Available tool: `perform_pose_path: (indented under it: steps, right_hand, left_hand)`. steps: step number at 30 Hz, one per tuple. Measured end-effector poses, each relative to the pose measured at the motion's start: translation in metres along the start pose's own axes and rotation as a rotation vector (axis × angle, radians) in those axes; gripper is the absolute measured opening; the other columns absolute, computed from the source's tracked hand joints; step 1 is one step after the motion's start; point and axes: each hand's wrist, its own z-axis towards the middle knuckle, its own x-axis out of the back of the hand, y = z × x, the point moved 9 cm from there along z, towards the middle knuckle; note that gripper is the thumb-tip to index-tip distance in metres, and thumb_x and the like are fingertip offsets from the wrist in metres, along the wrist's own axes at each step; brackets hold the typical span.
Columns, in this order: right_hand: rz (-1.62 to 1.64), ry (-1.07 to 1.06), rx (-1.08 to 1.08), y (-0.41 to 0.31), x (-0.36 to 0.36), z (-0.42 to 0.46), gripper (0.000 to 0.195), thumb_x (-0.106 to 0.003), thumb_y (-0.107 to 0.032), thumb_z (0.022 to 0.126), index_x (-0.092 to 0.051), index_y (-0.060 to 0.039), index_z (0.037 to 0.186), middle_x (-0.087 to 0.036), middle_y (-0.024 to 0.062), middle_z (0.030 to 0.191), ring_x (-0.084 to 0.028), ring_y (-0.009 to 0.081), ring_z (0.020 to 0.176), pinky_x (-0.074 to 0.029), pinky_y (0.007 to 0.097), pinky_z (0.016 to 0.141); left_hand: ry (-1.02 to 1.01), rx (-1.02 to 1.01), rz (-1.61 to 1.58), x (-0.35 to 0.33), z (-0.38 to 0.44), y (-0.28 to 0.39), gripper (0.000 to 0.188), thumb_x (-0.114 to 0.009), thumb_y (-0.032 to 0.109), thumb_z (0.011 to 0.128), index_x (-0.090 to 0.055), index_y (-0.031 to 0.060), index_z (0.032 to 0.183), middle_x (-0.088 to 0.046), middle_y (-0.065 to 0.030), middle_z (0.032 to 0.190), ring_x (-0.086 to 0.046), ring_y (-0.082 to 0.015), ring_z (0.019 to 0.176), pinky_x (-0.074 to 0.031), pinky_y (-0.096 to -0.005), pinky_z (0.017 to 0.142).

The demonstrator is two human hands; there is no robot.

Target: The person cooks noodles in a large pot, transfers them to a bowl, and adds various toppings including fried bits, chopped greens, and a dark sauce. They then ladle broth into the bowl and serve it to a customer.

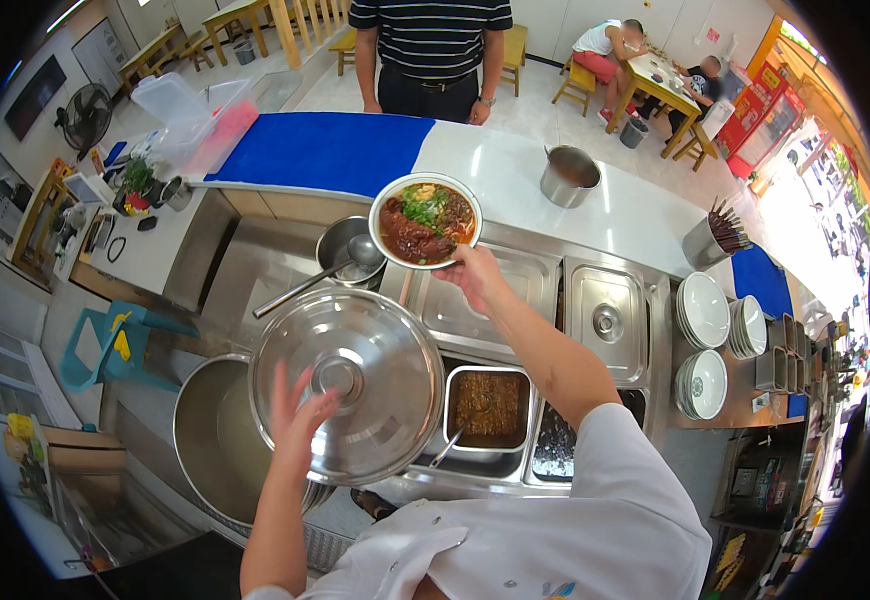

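My right hand (pixel 474 276) grips the near rim of a white bowl (pixel 379 241), held out at the counter's near edge. Inside lie dark braised meat (pixel 414 238), chopped green onion (pixel 424 206) and reddish broth. Lower down, my left hand (pixel 298 409) is spread and slightly blurred, holding nothing. It hovers over a large round steel lid (pixel 390 360), close to the lid's knob (pixel 341 379); whether it touches is unclear. Just left of the bowl, a steel ladle (pixel 307 286) rests in a small steel pot (pixel 328 244).
A large stockpot (pixel 202 427) stands left of the lid. A square pan of brown sauce (pixel 491 401) holds a spoon. Stacked white plates (pixel 705 307), a chopstick holder (pixel 701 247) and a steel pot (pixel 566 187) are to the right. A person (pixel 435 52) stands across the counter (pixel 510 165).
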Motion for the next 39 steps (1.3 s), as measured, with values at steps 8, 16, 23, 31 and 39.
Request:
perform_pose_path:
  steps: [8, 16, 23, 31, 39]
  right_hand:
    - [0.061, 0.142, 0.056, 0.007, 0.073, 0.114, 0.029, -0.046, -0.005, 0.080, -0.052, 0.0070, 0.105, -0.062, 0.0169, 0.099, -0.063, 0.0247, 0.083, -0.056, 0.0368, 0.072]
    - [0.152, 0.205, 0.054, 0.022, 0.103, 0.182, 0.024, -0.043, -0.003, 0.082, -0.052, 0.0070, 0.101, -0.062, 0.0169, 0.098, -0.063, 0.0260, 0.083, -0.056, 0.0373, 0.073]
    - [0.214, 0.236, 0.058, 0.015, 0.118, 0.208, 0.025, -0.044, -0.002, 0.081, -0.051, 0.0061, 0.104, -0.062, 0.0183, 0.099, -0.063, 0.0287, 0.084, -0.056, 0.0387, 0.075]
    - [0.329, 0.056, 0.067, 0.025, 0.143, 0.230, 0.017, -0.056, -0.009, 0.089, -0.053, 0.0014, 0.102, -0.063, 0.0169, 0.096, -0.062, 0.0304, 0.091, -0.052, 0.0455, 0.088]
    - [-0.564, -0.107, 0.062, 0.063, 0.022, 0.071, 0.046, -0.064, -0.021, 0.088, -0.050, 0.0032, 0.125, -0.060, 0.0097, 0.108, -0.060, 0.0172, 0.091, -0.050, 0.0310, 0.080]
  left_hand:
    - [0.923, -0.007, 0.166, 0.291, -0.264, -0.075, 0.066, -0.055, 0.010, 0.091, -0.023, 0.0146, 0.148, -0.057, -0.0114, 0.100, -0.057, -0.0185, 0.083, -0.051, -0.0322, 0.072]
    - [0.940, 0.737, 0.297, 0.273, -0.322, -0.209, 0.069, -0.059, 0.013, 0.088, -0.024, 0.0113, 0.148, -0.059, -0.0117, 0.094, -0.058, -0.0194, 0.080, -0.052, -0.0339, 0.070]
    - [0.834, 0.884, 0.394, 0.258, -0.314, -0.227, 0.073, -0.060, 0.013, 0.086, -0.023, 0.0096, 0.148, -0.060, -0.0139, 0.099, -0.059, -0.0215, 0.084, -0.052, -0.0358, 0.072]
    - [0.774, 0.944, 0.478, 0.252, -0.409, -0.247, 0.076, -0.061, 0.013, 0.084, -0.022, 0.0078, 0.148, -0.061, -0.0164, 0.105, -0.061, -0.0240, 0.089, -0.052, -0.0379, 0.075]
    - [0.846, 0.970, 0.254, 0.213, -0.428, -0.256, 0.084, -0.066, 0.016, 0.079, -0.020, 0.0043, 0.148, -0.062, -0.0171, 0.107, -0.064, -0.0256, 0.089, -0.052, -0.0379, 0.077]
